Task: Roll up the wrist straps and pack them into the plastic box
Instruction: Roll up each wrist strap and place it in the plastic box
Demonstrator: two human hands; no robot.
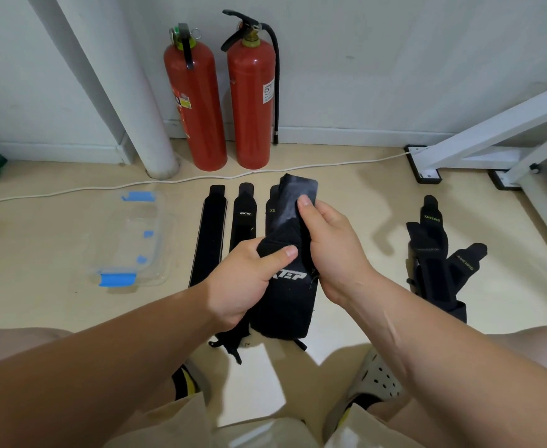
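Both your hands, left (243,279) and right (333,250), grip one black strap (289,295), not yet rolled. The plastic box (155,273) holds none; other straps (209,234) wait on the floor.

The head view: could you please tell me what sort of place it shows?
Probably the floor of an indoor workroom or office corner: two red fire extinguishers stand against the white wall, beside a white pipe, with a white frame at right.

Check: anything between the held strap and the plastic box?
Two flat straps lie on the floor between the held strap and the plastic box at left. They lie low; carrying over them should clear. Lid on or off: cannot tell.
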